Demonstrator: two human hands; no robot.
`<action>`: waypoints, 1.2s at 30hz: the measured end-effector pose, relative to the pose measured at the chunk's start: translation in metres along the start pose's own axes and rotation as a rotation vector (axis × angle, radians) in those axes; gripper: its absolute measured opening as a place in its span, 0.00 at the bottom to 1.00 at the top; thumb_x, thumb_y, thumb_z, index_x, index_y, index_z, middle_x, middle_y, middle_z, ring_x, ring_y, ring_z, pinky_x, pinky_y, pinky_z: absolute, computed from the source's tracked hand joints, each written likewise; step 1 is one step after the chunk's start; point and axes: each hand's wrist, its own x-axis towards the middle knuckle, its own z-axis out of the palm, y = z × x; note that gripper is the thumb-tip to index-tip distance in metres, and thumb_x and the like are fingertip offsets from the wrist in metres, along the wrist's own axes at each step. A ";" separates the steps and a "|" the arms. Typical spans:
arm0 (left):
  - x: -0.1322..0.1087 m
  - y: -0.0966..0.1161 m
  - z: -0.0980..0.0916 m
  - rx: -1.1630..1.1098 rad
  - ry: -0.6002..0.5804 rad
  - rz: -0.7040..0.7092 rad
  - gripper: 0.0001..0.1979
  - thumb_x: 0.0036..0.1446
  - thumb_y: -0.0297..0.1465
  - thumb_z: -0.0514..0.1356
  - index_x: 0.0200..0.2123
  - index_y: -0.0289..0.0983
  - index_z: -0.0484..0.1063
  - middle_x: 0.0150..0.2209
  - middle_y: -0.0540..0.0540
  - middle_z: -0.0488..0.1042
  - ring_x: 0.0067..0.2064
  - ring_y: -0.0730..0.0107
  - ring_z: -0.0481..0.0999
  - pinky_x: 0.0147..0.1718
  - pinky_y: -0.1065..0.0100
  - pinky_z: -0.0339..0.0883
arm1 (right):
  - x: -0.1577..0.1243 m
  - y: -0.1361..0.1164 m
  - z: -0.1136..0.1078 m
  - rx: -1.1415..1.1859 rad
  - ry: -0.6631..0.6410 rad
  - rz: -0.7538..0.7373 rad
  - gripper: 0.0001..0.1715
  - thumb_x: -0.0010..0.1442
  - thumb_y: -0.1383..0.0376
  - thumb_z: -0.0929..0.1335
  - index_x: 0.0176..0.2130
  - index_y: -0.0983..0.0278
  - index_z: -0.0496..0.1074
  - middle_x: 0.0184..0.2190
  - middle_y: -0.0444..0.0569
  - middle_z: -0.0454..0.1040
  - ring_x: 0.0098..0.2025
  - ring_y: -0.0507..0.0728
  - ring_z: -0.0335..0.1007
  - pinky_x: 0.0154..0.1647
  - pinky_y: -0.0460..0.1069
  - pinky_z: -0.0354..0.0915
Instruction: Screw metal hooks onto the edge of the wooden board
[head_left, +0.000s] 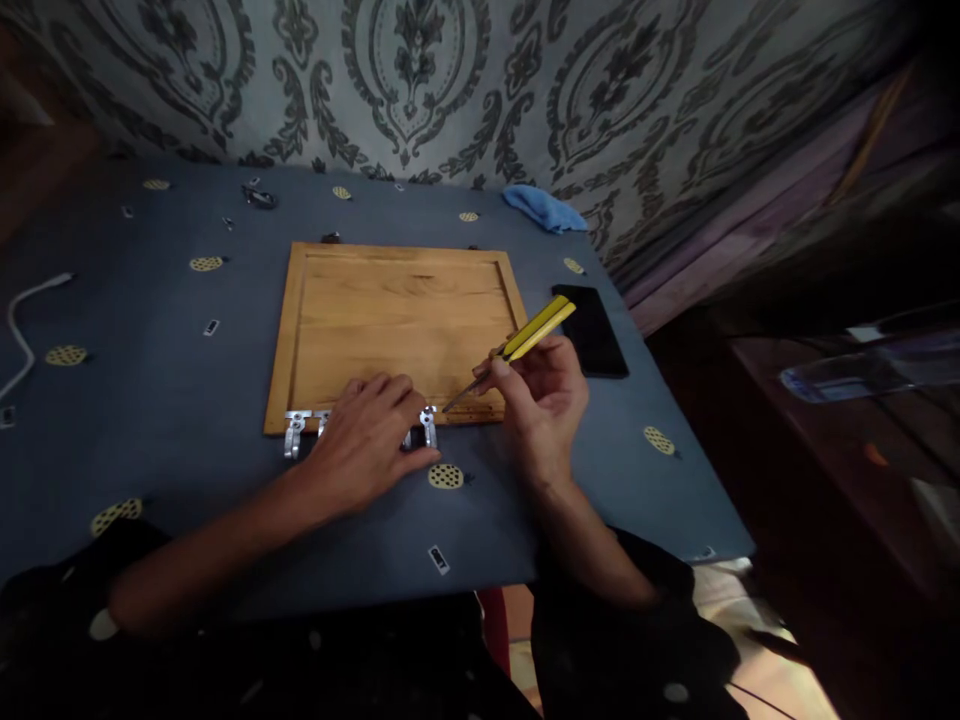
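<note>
A wooden panel [397, 320] with a raised frame lies flat on the table. Along its near edge sits a row of shiny metal brackets [294, 432], which look like hinges or clips. My left hand [367, 435] lies over the middle of this row, fingers bent and close together, pressing on the metal and hiding part of it. Between the thumb and fingers of my right hand [547, 410] is a screwdriver [536, 328] with a yellow handle. It slants up to the right, and its thin tip points down beside the rightmost bracket; whether it touches the wood I cannot tell.
A dark phone [594, 330] lies right of the panel. At the back are a blue cloth [544, 208] and a small dark object [259, 197]. A white cable [22, 320] runs along the left of the blue patterned tablecloth [225, 370]. A patterned curtain [420, 80] hangs behind.
</note>
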 end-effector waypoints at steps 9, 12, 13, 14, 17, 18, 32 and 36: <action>-0.001 -0.002 0.003 0.018 0.038 0.021 0.20 0.62 0.45 0.65 0.48 0.36 0.72 0.45 0.43 0.74 0.49 0.53 0.71 0.46 0.56 0.65 | -0.006 -0.003 0.002 -0.053 -0.082 -0.016 0.17 0.57 0.61 0.74 0.39 0.57 0.62 0.33 0.40 0.69 0.32 0.52 0.72 0.31 0.49 0.76; -0.001 -0.001 0.002 0.019 0.029 0.021 0.20 0.62 0.45 0.65 0.48 0.36 0.72 0.46 0.43 0.74 0.49 0.53 0.72 0.47 0.55 0.65 | -0.008 -0.005 0.003 -0.096 -0.089 -0.003 0.18 0.57 0.61 0.74 0.39 0.56 0.62 0.34 0.41 0.69 0.33 0.52 0.72 0.32 0.50 0.75; 0.000 -0.001 0.002 0.017 0.021 0.019 0.20 0.62 0.45 0.65 0.48 0.36 0.73 0.46 0.43 0.74 0.50 0.53 0.72 0.47 0.55 0.66 | -0.009 -0.005 0.003 -0.108 -0.092 0.003 0.19 0.56 0.60 0.75 0.39 0.56 0.62 0.33 0.41 0.69 0.33 0.53 0.72 0.32 0.50 0.75; 0.000 -0.001 0.001 0.013 0.015 0.015 0.20 0.62 0.45 0.65 0.48 0.36 0.73 0.46 0.43 0.74 0.50 0.52 0.72 0.48 0.54 0.66 | -0.009 -0.005 0.004 -0.116 -0.095 0.008 0.19 0.56 0.59 0.75 0.39 0.56 0.61 0.33 0.41 0.69 0.33 0.53 0.71 0.32 0.50 0.75; 0.000 0.000 0.001 0.011 0.007 0.004 0.21 0.61 0.45 0.66 0.49 0.36 0.73 0.47 0.43 0.74 0.51 0.52 0.71 0.49 0.53 0.66 | -0.009 -0.005 0.005 -0.110 -0.110 0.015 0.20 0.55 0.59 0.76 0.38 0.56 0.62 0.33 0.41 0.69 0.32 0.52 0.71 0.33 0.50 0.75; 0.000 0.000 0.001 0.013 0.002 0.001 0.21 0.61 0.45 0.66 0.49 0.36 0.73 0.47 0.43 0.74 0.51 0.52 0.71 0.49 0.53 0.65 | -0.009 -0.005 0.006 -0.106 -0.115 0.013 0.20 0.55 0.60 0.76 0.39 0.56 0.62 0.33 0.41 0.69 0.32 0.52 0.71 0.33 0.49 0.75; 0.000 0.000 0.001 0.034 0.019 0.012 0.21 0.61 0.46 0.65 0.48 0.36 0.72 0.47 0.43 0.74 0.51 0.53 0.71 0.48 0.55 0.65 | -0.011 -0.002 0.006 -0.130 -0.128 -0.002 0.17 0.57 0.61 0.74 0.40 0.56 0.62 0.33 0.41 0.69 0.33 0.52 0.71 0.34 0.50 0.74; 0.000 -0.001 0.003 0.024 0.028 0.021 0.20 0.61 0.45 0.65 0.47 0.36 0.72 0.47 0.43 0.74 0.51 0.53 0.71 0.48 0.55 0.65 | -0.011 -0.003 0.006 -0.122 -0.141 -0.009 0.19 0.56 0.61 0.75 0.40 0.56 0.62 0.33 0.41 0.69 0.33 0.53 0.71 0.34 0.50 0.74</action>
